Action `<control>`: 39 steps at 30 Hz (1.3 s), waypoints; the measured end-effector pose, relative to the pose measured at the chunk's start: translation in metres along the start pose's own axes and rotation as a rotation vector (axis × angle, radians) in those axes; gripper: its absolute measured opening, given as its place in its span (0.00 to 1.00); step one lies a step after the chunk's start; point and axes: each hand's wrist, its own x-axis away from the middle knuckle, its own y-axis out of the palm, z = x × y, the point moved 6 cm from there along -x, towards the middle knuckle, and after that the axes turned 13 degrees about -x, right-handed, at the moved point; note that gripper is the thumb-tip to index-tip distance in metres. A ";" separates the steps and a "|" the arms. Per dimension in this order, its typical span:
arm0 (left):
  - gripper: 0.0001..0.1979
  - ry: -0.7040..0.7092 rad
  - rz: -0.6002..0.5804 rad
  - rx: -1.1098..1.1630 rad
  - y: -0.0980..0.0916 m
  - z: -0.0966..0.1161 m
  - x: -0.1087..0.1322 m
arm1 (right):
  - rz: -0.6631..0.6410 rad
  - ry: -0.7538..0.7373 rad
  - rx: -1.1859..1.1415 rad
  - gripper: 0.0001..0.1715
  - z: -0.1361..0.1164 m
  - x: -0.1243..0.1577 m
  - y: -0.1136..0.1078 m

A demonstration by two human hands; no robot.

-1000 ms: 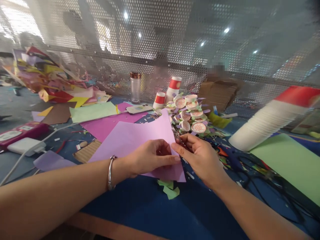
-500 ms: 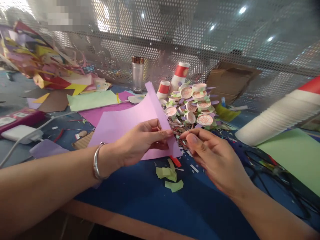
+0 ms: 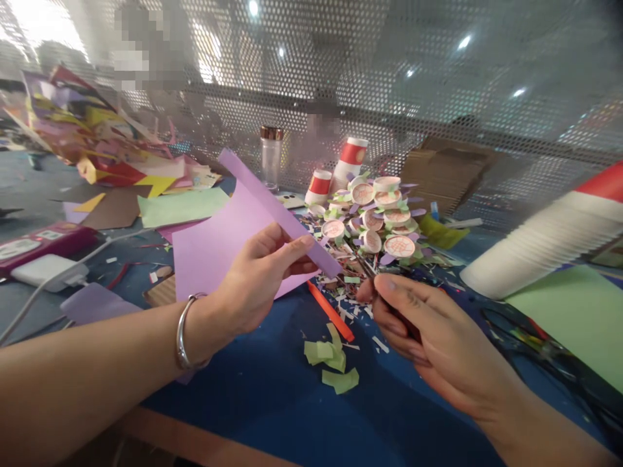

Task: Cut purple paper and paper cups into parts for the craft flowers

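Observation:
My left hand (image 3: 267, 272), with a silver bangle at the wrist, pinches a sheet of purple paper (image 3: 214, 240) by its folded strip along the right edge. The sheet is tilted above the table. To the right, my right hand (image 3: 423, 324) is closed around dark scissors (image 3: 364, 264), whose thin blades point up and left toward the paper's lower corner, apart from it. Most of their handle is hidden by my fingers. Below the hands lie an orange-red strip (image 3: 333, 314) and green paper scraps (image 3: 331, 357).
Behind the hands stands a pile of small paper-cup pieces (image 3: 372, 217) with paper cups (image 3: 320, 187) and a bottle (image 3: 271, 159). Stacked cups (image 3: 535, 237) lie at right beside green paper (image 3: 574, 318). At left are a power strip (image 3: 43, 246), a white charger (image 3: 51, 272) and colored paper (image 3: 117, 149).
Scissors now show in my right hand, which has moved slightly down. My left hand has turned the purple paper so its folded strip leans left, uncovering the orange-red strip.

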 end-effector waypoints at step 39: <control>0.08 -0.068 -0.179 -0.248 0.022 0.004 0.027 | -0.081 -0.277 0.447 0.22 0.002 -0.002 0.015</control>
